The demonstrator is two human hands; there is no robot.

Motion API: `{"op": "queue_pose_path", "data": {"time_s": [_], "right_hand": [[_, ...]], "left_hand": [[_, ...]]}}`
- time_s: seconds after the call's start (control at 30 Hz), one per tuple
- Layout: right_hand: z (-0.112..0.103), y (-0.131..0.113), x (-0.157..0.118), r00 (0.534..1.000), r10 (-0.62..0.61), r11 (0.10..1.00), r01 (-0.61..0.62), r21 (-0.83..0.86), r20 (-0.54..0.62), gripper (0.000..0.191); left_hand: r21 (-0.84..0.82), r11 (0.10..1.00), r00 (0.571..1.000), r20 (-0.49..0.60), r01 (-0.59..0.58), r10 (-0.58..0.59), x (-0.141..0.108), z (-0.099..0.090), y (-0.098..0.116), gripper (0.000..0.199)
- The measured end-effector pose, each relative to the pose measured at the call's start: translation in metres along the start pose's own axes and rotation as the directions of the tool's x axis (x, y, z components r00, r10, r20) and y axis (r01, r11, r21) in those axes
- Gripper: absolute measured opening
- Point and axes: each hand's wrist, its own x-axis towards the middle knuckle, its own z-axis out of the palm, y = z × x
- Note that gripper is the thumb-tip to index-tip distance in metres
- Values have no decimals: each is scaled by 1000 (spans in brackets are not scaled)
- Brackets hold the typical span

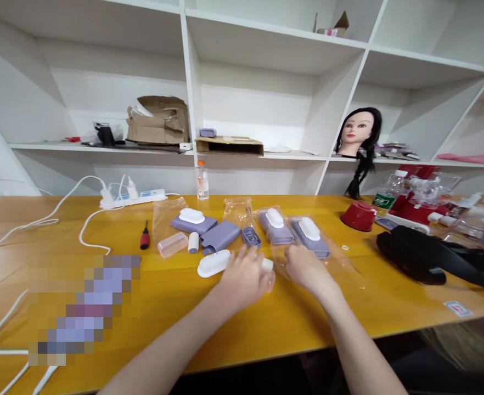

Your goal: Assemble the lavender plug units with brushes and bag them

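Well, a crowded yellow desk (pixel 172 323) below white shelves (pixel 266 66)

The left hand (pixel 244 277) curves over a small white-capped clear piece (pixel 268 272) near the front of the desk, its fingers hiding most of it, so I cannot tell whether the grip is pinching it. The right hand (pixel 308 269) is just beside, its grip loosely together and its fingertips (pixel 290 258) on a clear plastic bag (pixel 328 258) holding a lilac case (pixel 311 238). A white bristled brush (pixel 213 263) lies flat, just left of the left hand.

Farther back stand more lilac cases, a translucent pink box (pixel 173 244) and a red-handled screwdriver (pixel 144 236). To the left, a white power strip (pixel 133 198) trails cables across the wood, beside a blurred patch (pixel 83 307) that cannot be made out. To the right sit a red cup-shaped piece (pixel 358 216) and a black padded object (pixel 415 258).

Behind the desk, the shelves carry a torn cardboard box (pixel 157 120), a flat cardboard tray (pixel 229 146) and a long-haired mannequin head (pixel 359 134). A clear bottle with an orange cap (pixel 202 181) stands against the shelf unit.
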Motion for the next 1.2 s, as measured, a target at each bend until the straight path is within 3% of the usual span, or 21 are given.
{"op": "queue_pose_path", "data": {"time_s": [0.1,0.23,0.33,0.47,0.7,0.93,1.2], "right_hand": [[23,3,10,998,-49,999,48,-21,-32,33],[52,7,32,960,-98,995,85,-61,-263,53],[64,12,47,941,-95,995,82,-54,-324,54],[68,11,60,919,-39,999,39,-8,-392,51],[75,2,75,887,129,990,-140,9,-443,65],[74,5,70,863,117,990,-140,-10,-491,56],[79,10,68,845,117,992,-125,21,-522,68]], "left_hand": [[-1,997,997,6,-73,73,-11,15,14,49],[16,997,997,-2,-73,73,-11,21,12,32],[-6,998,997,-23,-67,67,-8,21,11,37],[-49,998,999,-37,-26,24,-7,29,14,50],[-63,998,997,-77,22,-27,-6,43,20,41],[-51,997,995,-76,55,-59,-1,41,18,34],[-3,999,994,-104,32,-32,1,40,12,30]]}}
